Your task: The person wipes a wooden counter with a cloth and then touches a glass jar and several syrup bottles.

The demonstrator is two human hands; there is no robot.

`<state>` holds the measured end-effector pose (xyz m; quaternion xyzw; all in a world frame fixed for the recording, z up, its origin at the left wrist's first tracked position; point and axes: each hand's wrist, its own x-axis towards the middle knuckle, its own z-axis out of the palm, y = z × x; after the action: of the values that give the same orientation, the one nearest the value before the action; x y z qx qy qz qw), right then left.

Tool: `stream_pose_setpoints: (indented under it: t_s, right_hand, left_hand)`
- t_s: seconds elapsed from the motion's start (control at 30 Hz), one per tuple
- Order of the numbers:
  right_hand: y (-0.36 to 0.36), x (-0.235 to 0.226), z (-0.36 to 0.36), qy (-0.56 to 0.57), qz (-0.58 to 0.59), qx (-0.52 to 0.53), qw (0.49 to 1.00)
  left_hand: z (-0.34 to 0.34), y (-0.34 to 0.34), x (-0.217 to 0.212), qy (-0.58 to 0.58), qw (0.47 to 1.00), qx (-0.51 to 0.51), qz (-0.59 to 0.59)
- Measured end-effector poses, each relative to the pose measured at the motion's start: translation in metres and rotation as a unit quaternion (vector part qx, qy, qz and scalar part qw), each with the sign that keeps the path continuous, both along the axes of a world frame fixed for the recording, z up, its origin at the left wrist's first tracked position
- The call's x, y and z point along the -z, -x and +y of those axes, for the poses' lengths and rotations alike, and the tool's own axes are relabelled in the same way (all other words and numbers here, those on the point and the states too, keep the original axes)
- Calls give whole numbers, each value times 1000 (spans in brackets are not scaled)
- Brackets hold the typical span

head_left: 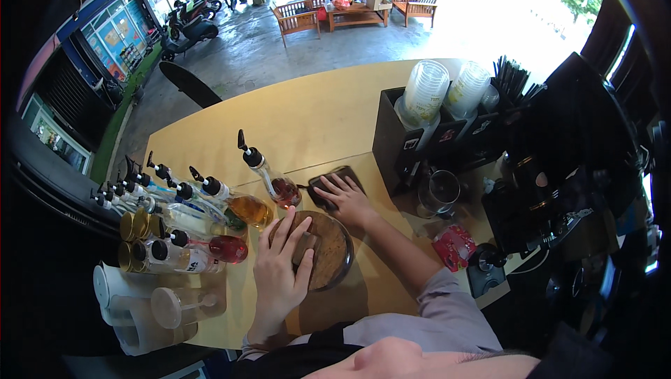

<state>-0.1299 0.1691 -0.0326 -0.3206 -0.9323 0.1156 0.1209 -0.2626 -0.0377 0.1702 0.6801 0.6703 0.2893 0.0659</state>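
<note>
**Two hands flat on the counter: one on a round board, one on a dark pad**

Fingers of the left hand lie spread and extended, palm down, pressing on a small brownish block that sits on a round wooden board. Nothing is clasped; the hand rests open on top. The block shows only at the fingertips and thumb side, so its full shape cannot be told.

Right hand: fingers likewise open and flat, laid on a dark rectangular pad just beyond the board. Its long axis runs from the near left to the far right of those fingers.

Relation: the board lies directly under the left fingers and just short of the right fingers; the left hand is the nearer to it. Board and pad are close together, touching or nearly so.

Count, relative to the fingers:
- Round board: one. Dark pad: one.
- Left of the left fingers: pump-topped syrup bottles, roughly ten, some overlapping; one tall pump bottle just ahead of the fingertips.
- Gold-lidded tins: about four.
- Near left: one white jug.
- Right of the right fingers: one black holder with two stacks of clear lids; one glass cup; one red packet.
</note>
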Motion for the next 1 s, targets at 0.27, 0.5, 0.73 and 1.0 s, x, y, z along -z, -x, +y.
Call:
stream_pose_setpoints:
  t_s: [0.27, 0.5, 0.73, 1.0]
  right_hand:
    - [-2, -13, 52, -30, 30, 191, 981]
    - [44, -3, 45, -48, 56, 53, 996]
    - [22, -10, 60, -35, 60, 167, 984]
    - [-29, -1, -1, 3, -47, 185, 982]
  left_hand:
    - [3, -2, 0, -14, 1000, 6, 13]
    - [-1, -1, 3, -13, 1000, -6, 22]
    - [-1, -5, -1, -10, 1000, -10, 15]
    - [-2, -8, 12, -56, 998, -38, -18]
